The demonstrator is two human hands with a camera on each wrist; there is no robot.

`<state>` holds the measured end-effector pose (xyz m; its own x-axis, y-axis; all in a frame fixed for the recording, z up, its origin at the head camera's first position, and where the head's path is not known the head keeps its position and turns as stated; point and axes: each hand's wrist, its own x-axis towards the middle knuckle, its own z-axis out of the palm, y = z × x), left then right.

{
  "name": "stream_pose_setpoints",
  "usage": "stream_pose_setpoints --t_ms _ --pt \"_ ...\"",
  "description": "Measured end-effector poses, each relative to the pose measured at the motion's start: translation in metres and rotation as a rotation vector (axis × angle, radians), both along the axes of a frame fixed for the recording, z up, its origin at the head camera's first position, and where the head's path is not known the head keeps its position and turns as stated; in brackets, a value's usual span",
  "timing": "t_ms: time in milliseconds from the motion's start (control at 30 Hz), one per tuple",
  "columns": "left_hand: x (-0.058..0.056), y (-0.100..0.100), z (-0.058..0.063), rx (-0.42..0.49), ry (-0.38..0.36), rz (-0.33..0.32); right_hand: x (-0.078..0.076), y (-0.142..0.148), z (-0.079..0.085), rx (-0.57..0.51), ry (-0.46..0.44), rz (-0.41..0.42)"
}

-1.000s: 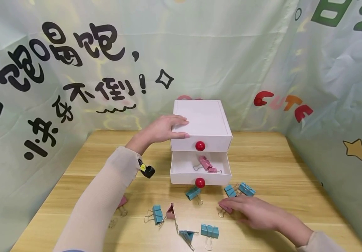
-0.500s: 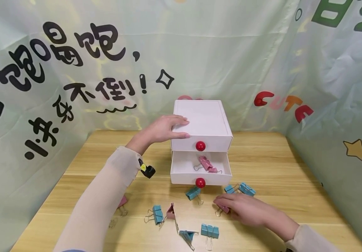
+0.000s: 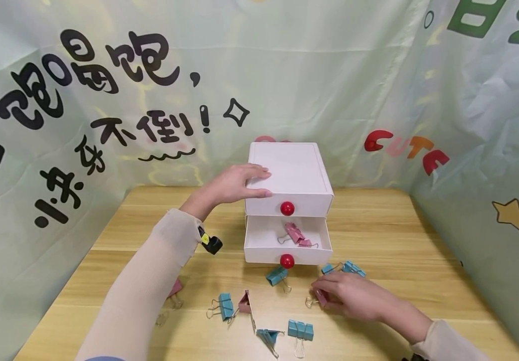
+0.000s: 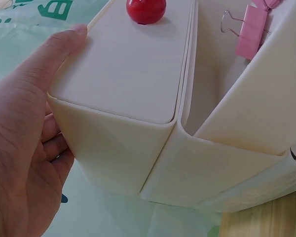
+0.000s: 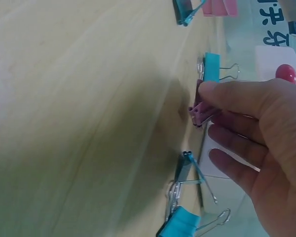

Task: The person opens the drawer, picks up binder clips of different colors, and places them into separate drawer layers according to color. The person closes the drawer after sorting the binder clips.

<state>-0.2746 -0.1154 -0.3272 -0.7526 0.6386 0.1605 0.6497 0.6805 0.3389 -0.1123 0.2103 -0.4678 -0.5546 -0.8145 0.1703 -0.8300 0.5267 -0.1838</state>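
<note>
My left hand [image 3: 233,184] rests on the upper left edge of a white two-drawer box [image 3: 293,168], its thumb near the front edge. The left wrist view shows the thumb [image 4: 52,54] lying along that edge. Below, the lower drawer [image 3: 259,255] is pulled out and holds pink binder clips [image 3: 294,233]. In front of it at the right, my right hand [image 3: 360,297] pinches a pink binder clip [image 3: 320,297] at the tabletop. In the right wrist view, this clip [image 5: 203,112] sits by the thumb tip, its far side hidden by the fingers.
Blue binder clips lie about the wooden table [image 3: 367,230]: one below the drawer [image 3: 277,276], one by the right hand [image 3: 354,269], others nearer the front [image 3: 301,330]. A pink clip [image 3: 244,304] stands among them; another [image 3: 175,288] is partly behind the left sleeve. Printed cloth [image 3: 331,75] encloses the back and sides.
My right hand has shifted slightly left and up, its fingers now closed more on the pink clip, which has turned a little. My left hand and the drawer box have stayed put.
</note>
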Motion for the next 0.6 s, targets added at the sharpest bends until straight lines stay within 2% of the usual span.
stream_pose_setpoints --t_ms 133,600 --pt "-0.001 0.000 0.000 0.000 0.010 -0.006 -0.001 -0.002 0.005 -0.071 0.013 0.023" --pt "-0.001 0.000 0.000 -0.001 0.002 -0.001 -0.003 -0.014 0.027 -0.134 0.105 0.076"
